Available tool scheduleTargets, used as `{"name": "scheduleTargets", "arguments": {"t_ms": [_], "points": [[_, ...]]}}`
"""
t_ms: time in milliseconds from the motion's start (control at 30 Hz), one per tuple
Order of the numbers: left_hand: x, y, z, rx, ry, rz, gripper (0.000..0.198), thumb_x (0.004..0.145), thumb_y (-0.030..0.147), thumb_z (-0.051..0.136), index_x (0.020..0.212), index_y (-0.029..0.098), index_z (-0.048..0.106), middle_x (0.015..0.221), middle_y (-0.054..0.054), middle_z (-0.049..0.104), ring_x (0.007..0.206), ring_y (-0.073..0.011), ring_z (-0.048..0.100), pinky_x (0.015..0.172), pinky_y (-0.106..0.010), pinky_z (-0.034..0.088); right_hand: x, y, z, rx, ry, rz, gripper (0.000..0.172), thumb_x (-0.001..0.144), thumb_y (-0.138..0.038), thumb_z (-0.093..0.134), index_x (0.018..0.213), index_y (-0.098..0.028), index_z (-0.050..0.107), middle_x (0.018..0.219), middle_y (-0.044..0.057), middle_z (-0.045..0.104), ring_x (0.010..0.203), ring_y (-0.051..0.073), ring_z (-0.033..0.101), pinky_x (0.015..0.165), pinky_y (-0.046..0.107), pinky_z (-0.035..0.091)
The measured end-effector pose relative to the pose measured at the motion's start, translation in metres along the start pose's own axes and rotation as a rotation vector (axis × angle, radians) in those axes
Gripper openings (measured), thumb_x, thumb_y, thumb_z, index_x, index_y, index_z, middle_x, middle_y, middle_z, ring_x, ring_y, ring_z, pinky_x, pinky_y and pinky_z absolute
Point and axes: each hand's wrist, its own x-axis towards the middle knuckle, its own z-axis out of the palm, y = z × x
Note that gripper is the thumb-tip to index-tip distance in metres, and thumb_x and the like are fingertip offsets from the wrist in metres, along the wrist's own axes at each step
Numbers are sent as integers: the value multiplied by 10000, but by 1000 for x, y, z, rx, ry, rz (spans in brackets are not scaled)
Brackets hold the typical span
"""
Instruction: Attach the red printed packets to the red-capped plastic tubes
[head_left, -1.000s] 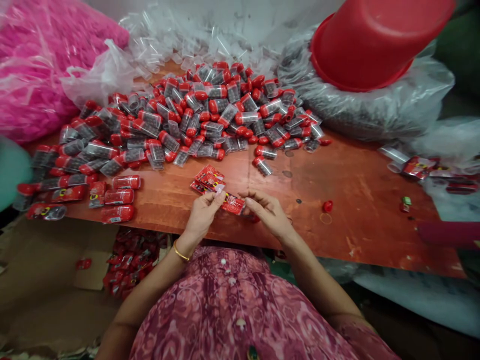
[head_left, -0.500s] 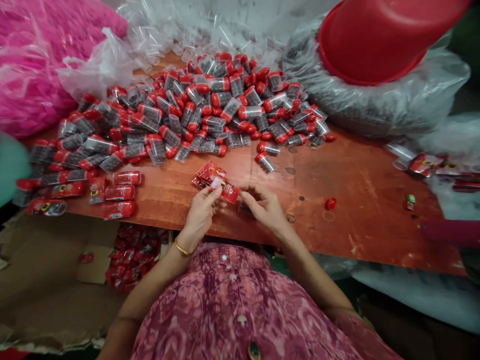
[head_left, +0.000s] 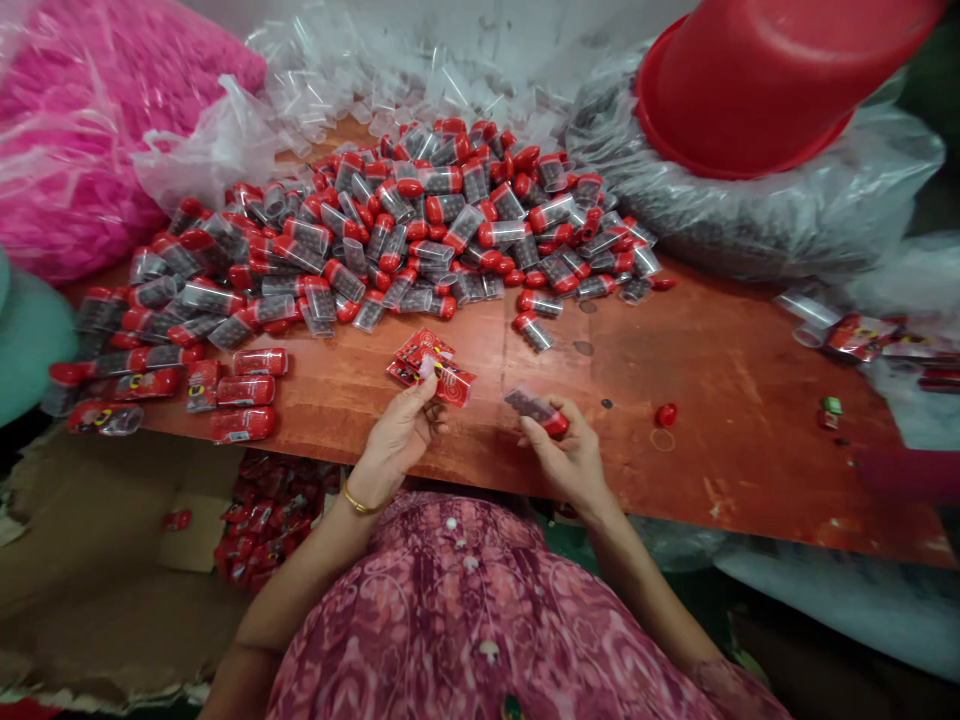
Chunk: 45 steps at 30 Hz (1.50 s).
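Note:
My left hand (head_left: 405, 432) pinches a small red printed wrapper (head_left: 453, 384) between thumb and fingers. Just behind it, a few more red wrappers (head_left: 420, 350) lie on the wooden table (head_left: 637, 350). Over the table to the right, my right hand (head_left: 568, 450) is closed on a clear tube with a red cap (head_left: 536, 408), its clear end pointing up and left. The two hands are apart. Beyond them spreads a big heap of red-capped clear tubes (head_left: 427, 215) with dark contents. Several tubes in red wrappers (head_left: 246, 391) lie at the table's left front.
A pink-filled bag (head_left: 82, 140) stands back left, a red tub (head_left: 750, 90) on a plastic bag (head_left: 750, 215) back right. A small red cap (head_left: 666, 414) lies right of my right hand. Below the left edge, a cardboard box (head_left: 90, 560) holds red packets (head_left: 262, 520).
My right hand has moved right, away from the wrapper and my left hand, and the red-capped tube in it now shows clearly. My left hand still holds the wrapper. The view has shifted slightly.

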Motion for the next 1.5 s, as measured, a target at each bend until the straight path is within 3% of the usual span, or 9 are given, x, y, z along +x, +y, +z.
{"name": "scheduleTargets", "arguments": {"t_ms": [100,233,533,900,1100,1267,1500], "points": [[-1,-3,1,7,-9,14,265,633,295,775,694,151,561,512,48,587,408,-57,516,373,-149,399,-4,-26,3,318,-45,42,317,804,-490,547,947,-211,501,664,-32,588,500,98,538,506,239,469],[-1,-7,4,31,-31,61,293,615,309,784,724,155,560,523,52,588,415,-56,522,380,-146,404,-10,-43,12,437,-94,73,311,812,-509,533,885,-207,521,620,-27,589,489,97,528,458,222,457],[-1,-11,7,44,-16,105,385,509,341,829,703,155,553,521,67,581,423,-58,523,396,-159,419,-15,-38,26,413,-87,82,267,812,-463,552,863,-201,541,626,-30,601,512,87,533,466,200,473],[-2,-13,7,108,57,280,440,437,405,840,686,138,595,565,35,642,436,-63,538,437,-174,440,-4,-35,23,623,-330,363,363,718,-515,615,795,-162,585,481,-39,580,340,54,442,329,157,324],[-1,-14,6,164,55,329,415,505,436,805,707,147,587,530,37,619,426,-87,547,436,-192,421,-1,-30,24,548,-278,274,315,709,-475,655,702,-170,579,512,-32,584,424,67,493,384,161,409],[1,-17,5,137,18,361,408,534,449,790,739,159,588,587,30,646,491,-84,578,482,-177,434,-1,-27,24,579,-318,279,305,733,-467,637,760,-166,594,511,-37,580,422,65,487,371,151,399],[-1,-21,9,124,84,399,411,543,456,779,712,179,527,622,53,637,525,-69,579,516,-169,441,-2,-29,23,592,-333,301,330,712,-490,636,749,-166,591,477,-41,567,384,62,464,344,153,376]]}}
